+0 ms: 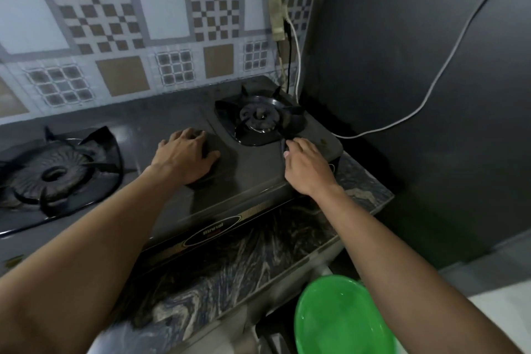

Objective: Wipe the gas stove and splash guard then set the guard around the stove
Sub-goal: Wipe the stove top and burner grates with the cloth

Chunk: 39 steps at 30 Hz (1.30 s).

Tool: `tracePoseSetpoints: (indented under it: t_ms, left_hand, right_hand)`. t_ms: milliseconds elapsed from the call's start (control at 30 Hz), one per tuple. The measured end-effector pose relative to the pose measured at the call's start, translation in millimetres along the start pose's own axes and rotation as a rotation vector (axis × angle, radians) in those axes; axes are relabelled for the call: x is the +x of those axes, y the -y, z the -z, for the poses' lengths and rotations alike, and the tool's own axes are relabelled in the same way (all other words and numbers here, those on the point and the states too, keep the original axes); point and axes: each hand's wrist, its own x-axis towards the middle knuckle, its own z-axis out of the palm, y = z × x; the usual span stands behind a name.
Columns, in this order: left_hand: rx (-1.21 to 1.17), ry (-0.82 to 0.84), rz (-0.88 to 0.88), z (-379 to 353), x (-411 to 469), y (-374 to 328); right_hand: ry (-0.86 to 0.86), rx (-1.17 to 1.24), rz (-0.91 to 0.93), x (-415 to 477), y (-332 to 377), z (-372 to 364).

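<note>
The left hand (185,154) lies palm down with fingers spread on the middle of the gas stove (253,169), pressing on what looks like a dark cloth (212,165), though the cloth is hard to tell from the dark top. The right hand (306,168) is at the stove's right end, fingers pinched on something thin and dark at the near edge of the right burner (260,119); what it holds I cannot tell. The stove's long axis runs left to right along the counter's (230,267) front edge, so wiping towards the left burner (54,174) likely falls to the left hand. No splash guard is visible
</note>
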Motion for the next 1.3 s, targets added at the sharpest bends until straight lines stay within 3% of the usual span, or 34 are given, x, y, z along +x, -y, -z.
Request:
tracePoseSetpoints:
  t_ms: [233, 467, 867, 1300]
  left_hand:
    - [0.006, 0.04, 0.016, -8.3, 10.1, 5.6]
    - [0.017, 0.079, 0.048, -8.6, 20.9, 7.6]
    - [-0.016, 0.153, 0.087, 0.5, 30.0, 15.2]
    - [0.039, 0.035, 0.097, -22.3, 39.8, 30.2]
  right_hand:
    - [0.047, 0.126, -0.148, 16.6, -37.5, 17.3]
    - [0.165, 0.111, -0.107, 34.1, -73.7, 25.1]
    - [0.195, 0.279, -0.108, 77.7, -111.9, 30.3]
    - [0.402, 0.507, -0.037, 192.3, -129.1, 13.9]
